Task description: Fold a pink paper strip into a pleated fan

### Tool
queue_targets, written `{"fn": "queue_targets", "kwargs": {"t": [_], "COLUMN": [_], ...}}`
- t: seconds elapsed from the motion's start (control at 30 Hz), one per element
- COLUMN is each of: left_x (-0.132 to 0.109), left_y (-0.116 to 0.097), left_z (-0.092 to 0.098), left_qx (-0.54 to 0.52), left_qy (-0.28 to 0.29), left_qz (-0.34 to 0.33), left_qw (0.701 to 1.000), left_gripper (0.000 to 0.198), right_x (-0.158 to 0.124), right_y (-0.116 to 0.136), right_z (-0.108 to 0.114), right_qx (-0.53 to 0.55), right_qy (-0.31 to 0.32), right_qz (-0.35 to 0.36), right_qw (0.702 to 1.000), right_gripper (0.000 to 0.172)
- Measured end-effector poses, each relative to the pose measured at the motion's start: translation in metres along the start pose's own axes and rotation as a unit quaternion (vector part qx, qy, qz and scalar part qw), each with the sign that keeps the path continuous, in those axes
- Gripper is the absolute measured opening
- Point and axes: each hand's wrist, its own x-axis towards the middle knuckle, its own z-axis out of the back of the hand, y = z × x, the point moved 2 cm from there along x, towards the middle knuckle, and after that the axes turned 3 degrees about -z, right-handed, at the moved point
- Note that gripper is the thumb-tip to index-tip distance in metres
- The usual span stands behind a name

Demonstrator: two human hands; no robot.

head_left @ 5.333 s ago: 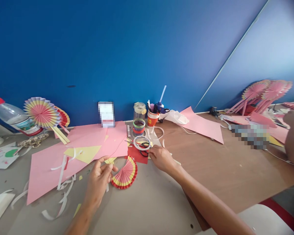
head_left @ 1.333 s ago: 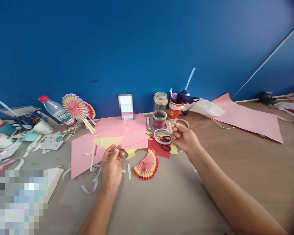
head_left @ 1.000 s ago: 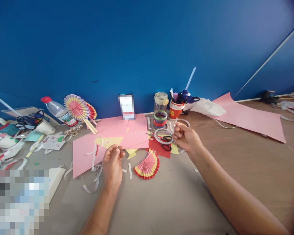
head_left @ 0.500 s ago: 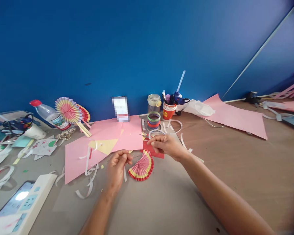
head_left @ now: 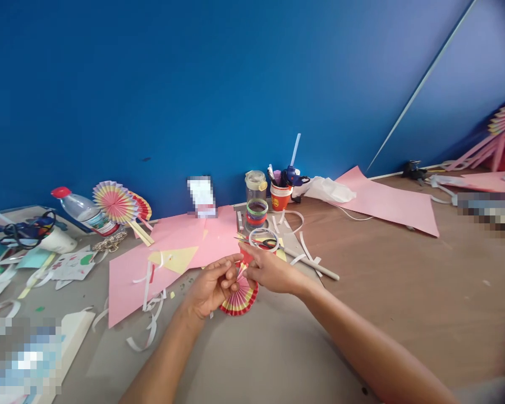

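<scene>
A pleated paper fan (head_left: 243, 300), pink with yellow and red bands, rests on the table under my hands, which partly cover it. My left hand (head_left: 212, 285) is above its left side, fingers curled and fingertips drawn together; anything thin between them is too small to make out. From the right, my right hand (head_left: 275, 270) reaches in with its index finger pointing toward the left fingertips and its other fingers bent. Just beyond the right hand lie a white ring-shaped roll (head_left: 252, 233), scissors (head_left: 272, 243) and a red paper piece (head_left: 246, 255).
Pink sheets (head_left: 138, 286) with yellow scraps lie to the left. At the wall stand a phone (head_left: 202, 196), a clear bottle (head_left: 256, 196) and a red paper cup (head_left: 281, 197). A pale stick (head_left: 315, 266) lies at right, a finished-looking round fan (head_left: 114, 202) at left.
My hands have come closer together over the fan. The right hand moved left and its index finger straightened; the view shifted, uncovering the scissors and the pale stick.
</scene>
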Motion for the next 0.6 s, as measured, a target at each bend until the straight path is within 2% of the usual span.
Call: {"fn": "queue_targets", "kwargs": {"t": [0.07, 0.2, 0.33, 0.43, 0.53, 0.6], "left_x": [0.007, 0.015, 0.021, 0.022, 0.018, 0.014], "left_y": [-0.004, -0.009, -0.007, -0.006, -0.007, -0.009], "left_z": [-0.007, -0.022, -0.029, -0.027, -0.025, -0.026], "left_qx": [-0.008, -0.007, 0.027, 0.041, 0.043, 0.049], "left_qy": [0.025, 0.065, 0.059, 0.026, -0.003, -0.012], "left_qz": [0.003, 0.005, 0.016, 0.006, -0.032, -0.049], "left_qw": [1.0, 0.998, 0.998, 0.999, 0.999, 0.998], "left_gripper": [0.026, 0.02, 0.023, 0.024, 0.021, 0.021], "right_x": [-0.002, -0.007, -0.009, -0.008, -0.01, -0.01], "right_y": [0.001, 0.001, -0.006, -0.007, 0.001, 0.009], "right_z": [0.001, 0.007, 0.01, 0.016, 0.023, 0.026], "right_qx": [-0.004, -0.002, 0.031, 0.161, 0.332, 0.397], "right_qy": [-0.004, -0.012, -0.019, -0.055, -0.084, -0.073], "right_qz": [-0.002, 0.001, 0.007, 0.012, 0.0, -0.008], "right_qw": [1.0, 1.0, 0.999, 0.985, 0.94, 0.915], "right_gripper": [0.079, 0.076, 0.071, 0.067, 0.058, 0.053]}}
